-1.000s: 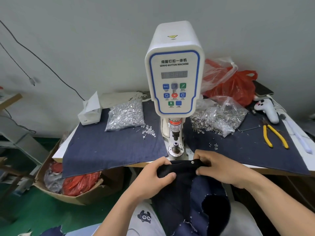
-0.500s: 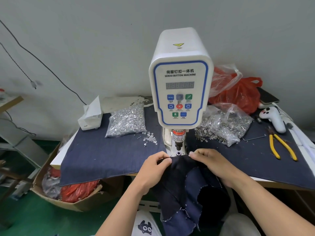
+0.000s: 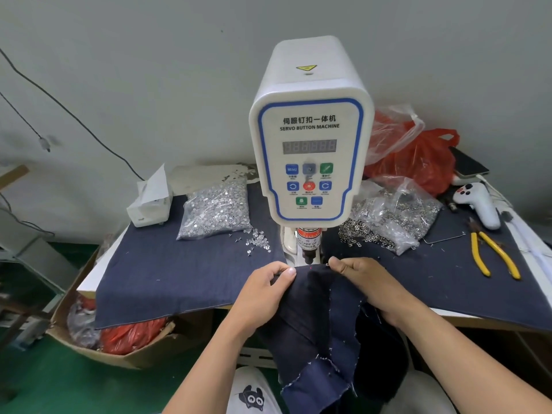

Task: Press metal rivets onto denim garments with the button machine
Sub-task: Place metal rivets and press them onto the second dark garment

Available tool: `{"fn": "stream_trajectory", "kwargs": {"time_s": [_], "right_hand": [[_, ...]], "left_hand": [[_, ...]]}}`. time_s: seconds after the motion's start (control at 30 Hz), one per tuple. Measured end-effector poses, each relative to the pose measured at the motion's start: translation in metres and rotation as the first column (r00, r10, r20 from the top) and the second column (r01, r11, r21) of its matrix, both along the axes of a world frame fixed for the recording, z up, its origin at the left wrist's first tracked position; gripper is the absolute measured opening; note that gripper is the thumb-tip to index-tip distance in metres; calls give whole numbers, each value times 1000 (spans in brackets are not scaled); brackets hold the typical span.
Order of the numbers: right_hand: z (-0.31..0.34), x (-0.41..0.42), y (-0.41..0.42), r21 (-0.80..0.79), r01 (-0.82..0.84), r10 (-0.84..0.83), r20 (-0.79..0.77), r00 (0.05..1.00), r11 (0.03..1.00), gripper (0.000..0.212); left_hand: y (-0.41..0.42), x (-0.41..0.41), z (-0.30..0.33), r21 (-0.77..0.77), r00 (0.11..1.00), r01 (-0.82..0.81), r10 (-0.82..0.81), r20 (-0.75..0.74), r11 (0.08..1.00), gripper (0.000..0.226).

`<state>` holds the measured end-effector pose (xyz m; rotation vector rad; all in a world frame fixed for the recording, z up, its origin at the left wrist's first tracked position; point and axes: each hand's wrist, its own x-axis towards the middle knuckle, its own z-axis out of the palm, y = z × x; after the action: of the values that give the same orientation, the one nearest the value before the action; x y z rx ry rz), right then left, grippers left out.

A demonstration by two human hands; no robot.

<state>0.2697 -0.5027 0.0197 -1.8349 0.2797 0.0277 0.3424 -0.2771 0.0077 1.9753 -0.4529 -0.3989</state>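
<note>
The left hand (image 3: pixel 265 289) pinches the denim garment (image 3: pixel 316 318) edge, now lifted from the lap to under the button machine (image 3: pixel 309 144) punch — aligned for pressing; the right hand (image 3: pixel 363 282) pinches the other side — the die and any rivet stay hidden beneath the cloth

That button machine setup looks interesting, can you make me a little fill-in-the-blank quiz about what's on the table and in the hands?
1. Both the left hand and the right hand pinch the dark ____ garment under the machine.
2. The pliers have ____ handles.
3. The bag of silver rivets lies to the machine's ____.
4. The crumpled plastic bag behind the machine is ____.

Missing words: denim; yellow; left; red
</note>
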Motion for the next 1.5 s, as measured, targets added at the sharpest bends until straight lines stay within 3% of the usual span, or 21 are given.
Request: {"fn": "stream_trajectory", "kwargs": {"time_s": [0.1, 0.27, 0.5, 1.1, 1.5], "right_hand": [[-2, 1, -1, 30, 2, -1, -14, 1000, 1000, 63], [-4, -2, -3, 218, -10, 28, -77, 997, 976, 55], [-8, -4, -3, 362, 17, 2, -53, 999, 932, 29], [-9, -5, -2, 292, 24, -12, -43, 999, 956, 30], [-15, -3, -5, 274, 13, 0, -49, 999, 962, 42]], "left_hand": [[-2, 2, -3, 37, 1000, 3, -3, -6, 999, 26], [-4, 5, -5, -77, 989, -35, 23, -146, 996, 37], [-3, 5, -10, -104, 992, -18, 4, -128, 994, 36], [-4, 8, -14, -122, 995, -6, -6, -95, 992, 38], [-4, 8, -13, -110, 993, -12, -2, -120, 994, 38]]}}
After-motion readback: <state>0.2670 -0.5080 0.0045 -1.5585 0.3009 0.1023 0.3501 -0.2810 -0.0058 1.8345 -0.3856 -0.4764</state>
